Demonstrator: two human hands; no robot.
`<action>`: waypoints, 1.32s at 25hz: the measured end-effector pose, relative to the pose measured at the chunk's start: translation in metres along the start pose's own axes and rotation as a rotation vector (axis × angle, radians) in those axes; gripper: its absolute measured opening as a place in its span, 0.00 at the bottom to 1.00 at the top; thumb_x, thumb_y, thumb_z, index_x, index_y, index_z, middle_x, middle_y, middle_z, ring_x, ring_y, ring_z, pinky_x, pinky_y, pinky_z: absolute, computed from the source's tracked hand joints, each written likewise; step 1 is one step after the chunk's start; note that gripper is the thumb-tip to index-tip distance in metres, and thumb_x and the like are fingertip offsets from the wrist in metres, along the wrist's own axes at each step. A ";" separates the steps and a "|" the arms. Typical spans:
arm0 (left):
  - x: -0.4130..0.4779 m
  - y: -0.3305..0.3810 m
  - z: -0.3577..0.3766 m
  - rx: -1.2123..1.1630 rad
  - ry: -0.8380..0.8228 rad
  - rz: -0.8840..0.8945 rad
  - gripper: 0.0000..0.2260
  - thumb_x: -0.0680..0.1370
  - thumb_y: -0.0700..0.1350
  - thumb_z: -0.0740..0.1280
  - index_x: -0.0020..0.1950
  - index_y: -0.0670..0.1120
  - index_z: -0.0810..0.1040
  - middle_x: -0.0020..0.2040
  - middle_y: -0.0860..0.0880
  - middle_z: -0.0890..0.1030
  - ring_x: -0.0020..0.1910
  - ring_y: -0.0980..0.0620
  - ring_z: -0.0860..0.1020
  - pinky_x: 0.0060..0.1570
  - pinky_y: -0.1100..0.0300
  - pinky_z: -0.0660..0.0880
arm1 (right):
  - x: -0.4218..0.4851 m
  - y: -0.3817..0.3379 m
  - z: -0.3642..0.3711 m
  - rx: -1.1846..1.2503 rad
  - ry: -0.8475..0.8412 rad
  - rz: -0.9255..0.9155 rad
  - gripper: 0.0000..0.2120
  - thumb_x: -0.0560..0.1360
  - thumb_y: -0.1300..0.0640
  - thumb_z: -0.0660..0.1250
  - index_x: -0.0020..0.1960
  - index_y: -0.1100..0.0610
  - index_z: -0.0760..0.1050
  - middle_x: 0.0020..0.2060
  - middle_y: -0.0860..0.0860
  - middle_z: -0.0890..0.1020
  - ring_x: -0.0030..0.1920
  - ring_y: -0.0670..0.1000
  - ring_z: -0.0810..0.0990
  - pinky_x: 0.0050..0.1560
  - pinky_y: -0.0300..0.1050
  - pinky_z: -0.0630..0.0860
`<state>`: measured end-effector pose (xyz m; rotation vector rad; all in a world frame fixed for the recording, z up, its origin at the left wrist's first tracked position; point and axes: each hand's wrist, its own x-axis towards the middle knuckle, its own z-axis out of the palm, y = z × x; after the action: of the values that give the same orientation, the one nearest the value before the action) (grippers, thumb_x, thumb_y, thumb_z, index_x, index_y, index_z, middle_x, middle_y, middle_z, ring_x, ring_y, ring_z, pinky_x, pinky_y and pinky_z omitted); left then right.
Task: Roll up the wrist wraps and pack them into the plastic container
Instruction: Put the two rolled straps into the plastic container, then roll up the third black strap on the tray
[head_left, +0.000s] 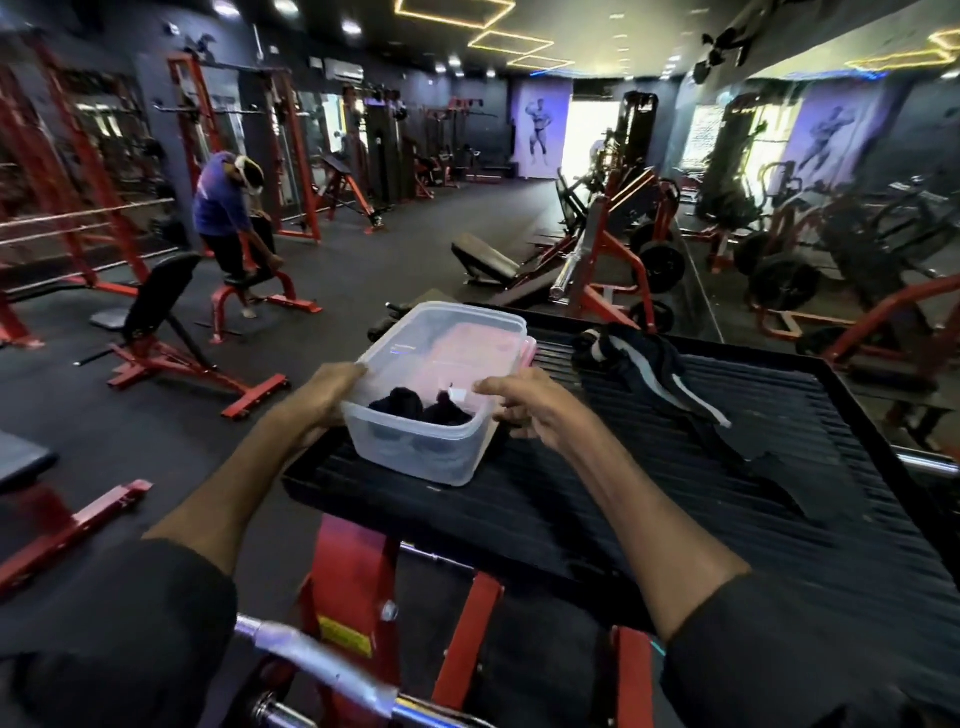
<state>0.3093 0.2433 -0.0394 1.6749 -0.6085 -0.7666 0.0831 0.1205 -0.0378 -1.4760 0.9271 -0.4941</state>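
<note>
Gripping the left rim of the plastic container (415, 447), my left hand (332, 389) has its fingers curled over the edge, their tips hidden inside the wall. My right hand (519, 405) sits against the right side with the thumb along the rim and the other fingers curled below. The wall hides them, so I cannot tell whether they clasp the tub or only rest beside it.

The container stands on the near left part of a black ribbed platform (675, 493). Dark rolled wraps (415, 408) lie in its near end, a small white tag (457, 393) showing among them; through the cloudy plastic I cannot count them. A pink edge (530, 348) peeks out at the tub's far right side, too covered to identify.

More wrist wraps (660, 369), black with pale stripes, lie loose in a heap on the platform, well to the right of the tub. Their ends blend into the dark ribs. My sleeves are cut off by the frame.
</note>
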 end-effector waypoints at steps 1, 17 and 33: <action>-0.002 -0.004 -0.004 0.015 0.019 -0.006 0.12 0.84 0.46 0.61 0.54 0.40 0.80 0.51 0.38 0.79 0.39 0.45 0.77 0.40 0.55 0.72 | 0.001 0.003 0.001 0.005 -0.023 0.009 0.25 0.72 0.50 0.75 0.65 0.57 0.73 0.48 0.50 0.80 0.42 0.47 0.78 0.48 0.49 0.70; -0.029 0.017 0.262 0.276 -0.328 0.848 0.09 0.81 0.39 0.66 0.55 0.47 0.85 0.52 0.53 0.85 0.53 0.63 0.80 0.61 0.66 0.75 | -0.037 0.062 -0.206 -0.255 0.610 -0.120 0.10 0.72 0.61 0.66 0.52 0.53 0.82 0.51 0.51 0.85 0.54 0.52 0.83 0.57 0.53 0.79; 0.032 -0.046 0.305 0.524 -0.445 0.839 0.11 0.78 0.38 0.64 0.55 0.46 0.84 0.55 0.50 0.85 0.57 0.52 0.80 0.61 0.58 0.74 | 0.124 -0.011 -0.207 -1.187 0.392 -0.235 0.28 0.75 0.54 0.68 0.73 0.51 0.69 0.70 0.54 0.72 0.70 0.62 0.67 0.66 0.62 0.65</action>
<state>0.0992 0.0362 -0.1352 1.4764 -1.8027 -0.3567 -0.0015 -0.1055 -0.0248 -2.6372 1.4844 -0.4120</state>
